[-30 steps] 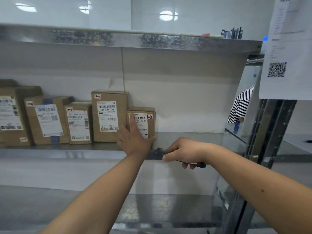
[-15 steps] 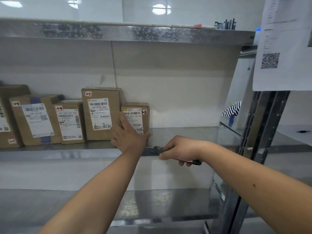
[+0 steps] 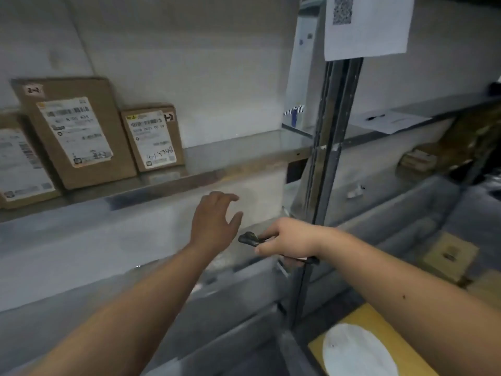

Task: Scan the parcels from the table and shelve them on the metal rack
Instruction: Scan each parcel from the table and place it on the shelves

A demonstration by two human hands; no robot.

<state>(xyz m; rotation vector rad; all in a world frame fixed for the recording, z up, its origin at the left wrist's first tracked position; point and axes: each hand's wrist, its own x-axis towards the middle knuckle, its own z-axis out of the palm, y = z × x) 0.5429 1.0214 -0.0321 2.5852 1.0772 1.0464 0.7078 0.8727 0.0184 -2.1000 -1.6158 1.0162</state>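
Three flat cardboard parcels [image 3: 151, 138] are standing at ten o'clock on the smooth metal rack [image 3: 244, 147], while the left hand [image 3: 214, 221] is hanging loose-fingered and the right hand [image 3: 287, 240] is gripping a black scanner [image 3: 249, 238].

Three brown cardboard parcels stand in a row on the metal rack's shelf [image 3: 244, 156]: a small parcel [image 3: 153, 138] at the right end, a taller parcel [image 3: 76, 131] just to its left, and a third parcel [image 3: 19, 164] cut off by the left edge. Each carries one white shipping label. Two hands are in view: the left hand [image 3: 214, 222] and the right hand [image 3: 290, 240]. One black scanner [image 3: 250, 238] is there. One white sheet with a QR code [image 3: 366, 25] hangs on the rack's upright post [image 3: 333, 131]. One yellow envelope [image 3: 379, 318] with one white oval patch lies at the lower right. One paper sheet [image 3: 390, 120] lies on the shelf to the right.
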